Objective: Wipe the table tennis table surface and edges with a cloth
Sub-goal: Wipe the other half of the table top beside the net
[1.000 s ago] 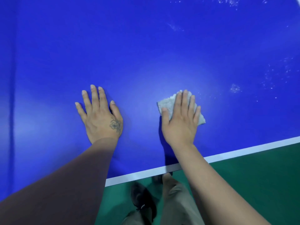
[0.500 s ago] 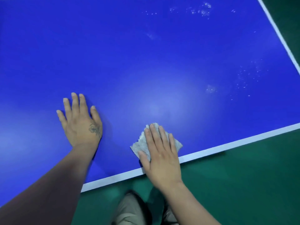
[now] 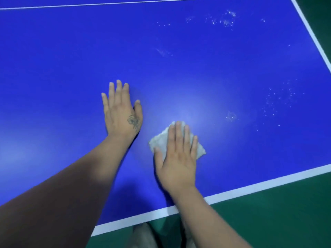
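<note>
We see a brightly, evenly lit view with a soft white glare patch on the blue table tennis table (image 3: 179,68). Our left forearm (image 3: 53,194) falls in dark shadow. Slight overall softness; table lines bow toward the edges.

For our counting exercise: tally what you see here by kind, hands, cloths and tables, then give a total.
Hands: 2, left hand and right hand
Cloths: 1, cloth
Tables: 1, table
Total: 4
</note>
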Demonstrator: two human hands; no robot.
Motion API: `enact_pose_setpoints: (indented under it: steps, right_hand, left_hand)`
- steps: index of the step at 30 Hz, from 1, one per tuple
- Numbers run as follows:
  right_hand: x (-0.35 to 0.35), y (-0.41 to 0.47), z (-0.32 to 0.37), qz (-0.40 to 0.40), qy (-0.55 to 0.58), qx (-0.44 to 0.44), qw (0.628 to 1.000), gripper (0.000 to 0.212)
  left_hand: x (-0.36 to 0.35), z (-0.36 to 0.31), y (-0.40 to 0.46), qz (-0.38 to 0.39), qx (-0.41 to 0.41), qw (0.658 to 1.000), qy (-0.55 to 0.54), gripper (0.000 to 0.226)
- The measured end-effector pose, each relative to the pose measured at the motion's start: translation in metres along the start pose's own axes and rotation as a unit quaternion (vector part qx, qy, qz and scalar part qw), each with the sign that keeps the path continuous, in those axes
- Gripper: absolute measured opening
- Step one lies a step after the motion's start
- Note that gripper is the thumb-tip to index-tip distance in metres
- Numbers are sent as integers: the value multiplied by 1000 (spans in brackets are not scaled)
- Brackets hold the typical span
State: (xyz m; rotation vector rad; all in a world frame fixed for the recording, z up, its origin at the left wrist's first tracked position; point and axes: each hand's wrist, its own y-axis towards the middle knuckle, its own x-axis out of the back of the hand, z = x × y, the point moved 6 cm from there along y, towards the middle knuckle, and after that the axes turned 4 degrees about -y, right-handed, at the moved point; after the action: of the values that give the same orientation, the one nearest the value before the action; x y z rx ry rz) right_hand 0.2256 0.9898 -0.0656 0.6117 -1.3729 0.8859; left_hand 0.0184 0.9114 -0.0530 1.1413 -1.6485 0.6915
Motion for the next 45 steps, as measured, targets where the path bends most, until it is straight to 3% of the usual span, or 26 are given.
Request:
enact_pose_setpoints:
  steps: [3,6,10,15,17,24,30,38,45]
  right_hand:
    - [-3,-34,-4,22,-4,73,997,78]
    - [-6,-50,-33,23,-22,85,996,80]
    - [4,-27,-62,19,-14,42,999,82]
    - [11,50,-80,-14,-9,-102,995,82]
    - [13,85,-68,-21,12,-122,992,82]
    - [12,125,-6,4,0,14,1000,80]
    - [14,85,-28,29,-11,127,991,77]
    - [20,202,-34,-8,13,-6,1000,83]
    - [18,220,9,-11,26,63,998,84]
  left_hand:
    - [-20,-19,21,10,17,998,55,67]
    - [-29,-16,23,17,33,996,81,67]
    - [-28,-16,23,14,39,996,80,66]
    - [-26,-17,23,4,38,997,74,65]
    - [-25,-17,25,-1,37,997,75,64]
    - [-26,-18,25,-19,32,997,70,63]
    - [-25,-18,25,-24,30,996,78,62]
    - [-22,-20,25,-35,32,996,69,62]
    - [-20,-21,27,-44,43,997,53,60]
